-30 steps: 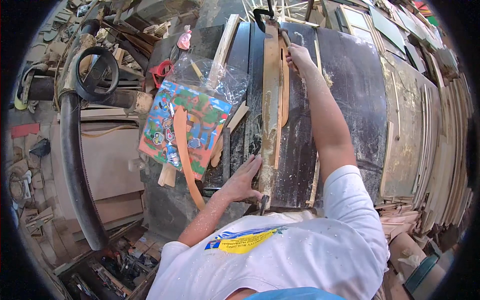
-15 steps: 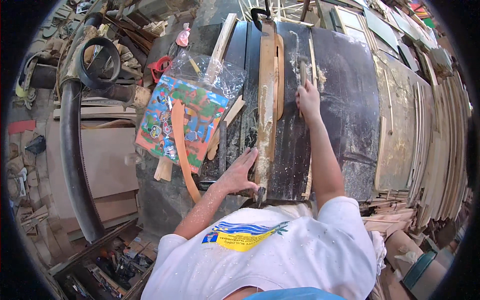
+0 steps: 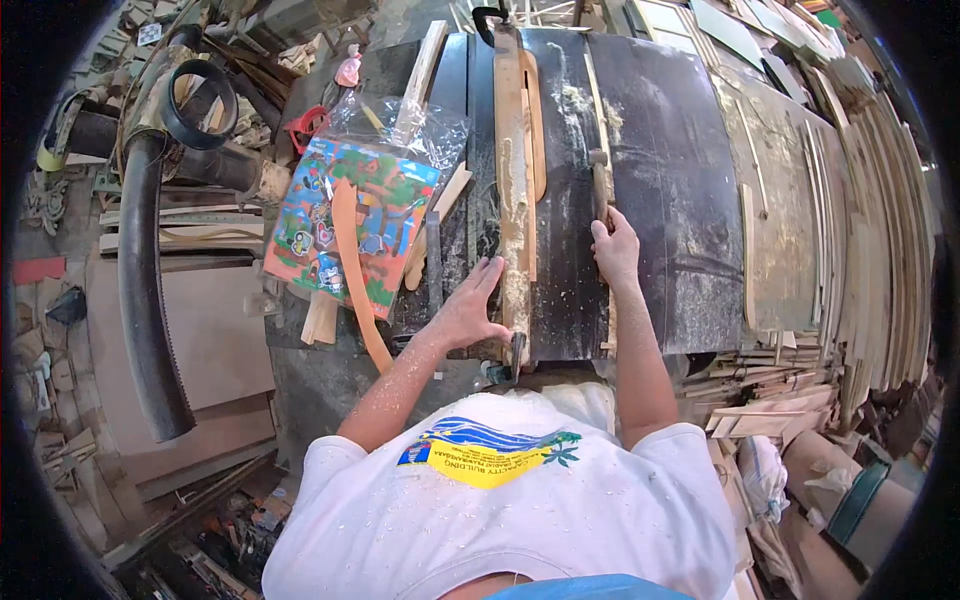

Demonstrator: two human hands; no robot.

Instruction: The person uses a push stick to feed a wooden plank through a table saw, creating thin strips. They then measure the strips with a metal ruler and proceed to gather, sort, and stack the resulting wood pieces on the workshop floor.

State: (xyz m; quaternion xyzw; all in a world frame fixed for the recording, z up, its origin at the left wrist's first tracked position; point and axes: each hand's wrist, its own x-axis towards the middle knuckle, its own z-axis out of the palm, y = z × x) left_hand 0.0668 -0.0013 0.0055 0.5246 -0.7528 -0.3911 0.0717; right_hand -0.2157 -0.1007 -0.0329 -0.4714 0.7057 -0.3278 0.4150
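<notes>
A long wooden bar (image 3: 512,210), dusted with sawdust, lies lengthwise on the dark saw table (image 3: 660,200). A black clamp (image 3: 487,22) grips its far end. My left hand (image 3: 468,312) rests at the bar's near left side, fingers stretched, thumb by a small dark metal fitting (image 3: 518,346) at the near end. My right hand (image 3: 617,250) is closed round a wooden-handled tool (image 3: 601,185) with a short greyish head, held over a thin wooden strip (image 3: 602,100). Against the bar's right side sits a slotted wooden piece (image 3: 534,130). Pale sawdust (image 3: 572,98) is scattered beyond the tool.
To the left lie a colourful printed sheet (image 3: 350,225) in clear plastic, a curved orange-brown wooden piece (image 3: 349,255) and a red object (image 3: 306,127). A thick dark hose (image 3: 155,300) hangs farther left. Stacked boards (image 3: 890,250) line the right side.
My right hand has drawn the tool back toward me, and the sawdust beyond it looks more spread. My left hand stays by the bar. The whole view has shifted slightly.
</notes>
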